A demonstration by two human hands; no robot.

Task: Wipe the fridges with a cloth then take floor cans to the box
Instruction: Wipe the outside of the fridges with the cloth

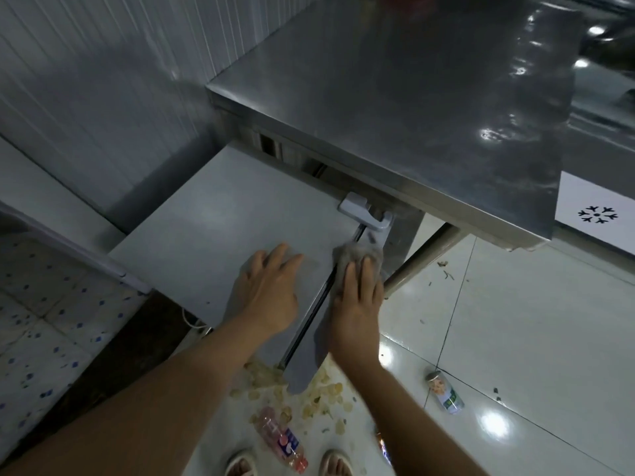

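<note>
A low grey fridge (pixel 220 214) stands below me, partly under a steel table. My left hand (pixel 268 293) lies flat on its lid with the fingers spread. My right hand (pixel 357 300) presses a grey cloth (pixel 350 252) onto the lid's front edge, just below the white handle (pixel 367 211). On the floor lie a can with a green and white label (pixel 445 393) to the right and a pink plastic bottle (pixel 281 441) near my feet.
The steel table (pixel 412 97) overhangs the fridge's back right, one leg (pixel 422 259) slanting down beside the cloth. A white freezer with a snowflake mark (pixel 598 214) stands at the right. Crumbs and chips (pixel 319 396) litter the tiled floor. A corrugated wall (pixel 103 80) stands at the left.
</note>
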